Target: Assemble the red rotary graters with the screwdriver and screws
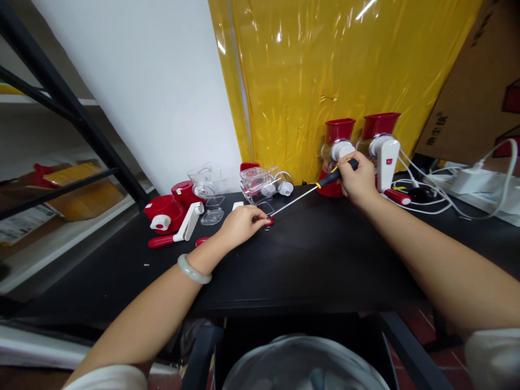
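Observation:
My right hand (pixel 357 179) is closed around the black and yellow handle of a screwdriver (pixel 293 202), whose long shaft slants down to the left. The screwdriver's tip ends at the fingers of my left hand (pixel 244 223), which are pinched on a small red part (pixel 270 221) at the tabletop. My fingers partly cover that part, so its kind does not show. Just behind my left hand lies a clear plastic housing (pixel 255 184) on its side. A red crank handle (pixel 201 241) shows partly beside my left wrist.
On the left are a red grinder base (pixel 166 211), a white crank arm (pixel 189 222) and clear plastic parts (pixel 205 179). Two upright rotary graters (pixel 382 125) (pixel 340 130) stand at the right back. White cables (pixel 441 206) and a power adapter (pixel 471 179) lie on the black table (pixel 325 265).

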The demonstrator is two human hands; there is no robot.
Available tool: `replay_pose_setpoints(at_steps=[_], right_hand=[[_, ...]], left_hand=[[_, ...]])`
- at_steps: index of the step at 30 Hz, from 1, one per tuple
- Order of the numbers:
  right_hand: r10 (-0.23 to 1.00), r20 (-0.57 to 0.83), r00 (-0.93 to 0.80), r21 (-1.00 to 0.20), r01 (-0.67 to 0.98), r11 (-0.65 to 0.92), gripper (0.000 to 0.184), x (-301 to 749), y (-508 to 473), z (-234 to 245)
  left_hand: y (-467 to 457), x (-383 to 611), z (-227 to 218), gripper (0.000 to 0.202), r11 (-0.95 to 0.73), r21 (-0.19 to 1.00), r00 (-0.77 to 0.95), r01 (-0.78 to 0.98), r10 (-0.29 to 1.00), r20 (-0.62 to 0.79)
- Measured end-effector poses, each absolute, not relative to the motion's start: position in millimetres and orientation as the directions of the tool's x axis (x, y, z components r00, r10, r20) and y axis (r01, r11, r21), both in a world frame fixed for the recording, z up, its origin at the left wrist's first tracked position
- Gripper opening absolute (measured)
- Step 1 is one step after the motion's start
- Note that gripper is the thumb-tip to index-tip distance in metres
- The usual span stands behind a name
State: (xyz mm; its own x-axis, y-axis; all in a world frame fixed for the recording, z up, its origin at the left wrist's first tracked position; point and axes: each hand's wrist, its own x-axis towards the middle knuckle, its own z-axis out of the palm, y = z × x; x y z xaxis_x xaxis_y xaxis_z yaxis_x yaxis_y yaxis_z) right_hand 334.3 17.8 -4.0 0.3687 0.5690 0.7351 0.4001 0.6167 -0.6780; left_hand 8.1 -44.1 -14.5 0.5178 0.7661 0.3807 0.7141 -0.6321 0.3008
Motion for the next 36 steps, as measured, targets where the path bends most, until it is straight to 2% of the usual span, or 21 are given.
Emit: replay_pose_setpoints(at_steps=[20,36], right_hand=[[0.512,0.815,0.272,-0.578,0.443,0.685,0.014,321.3,-4.1,10.0],[0.524,0.812,0.256,-0.583,0.381,0.718,0.012,320.6,-3.7,8.3]], left_hand=[[-44.7,7.3,-13.0,0.016,-0.603,0.209,0.512,0.770,0.779,0.361],[-43.7,7.4,-14.5,0.018,-0.586,0.205,0.501,0.784,0.793,0.348]])
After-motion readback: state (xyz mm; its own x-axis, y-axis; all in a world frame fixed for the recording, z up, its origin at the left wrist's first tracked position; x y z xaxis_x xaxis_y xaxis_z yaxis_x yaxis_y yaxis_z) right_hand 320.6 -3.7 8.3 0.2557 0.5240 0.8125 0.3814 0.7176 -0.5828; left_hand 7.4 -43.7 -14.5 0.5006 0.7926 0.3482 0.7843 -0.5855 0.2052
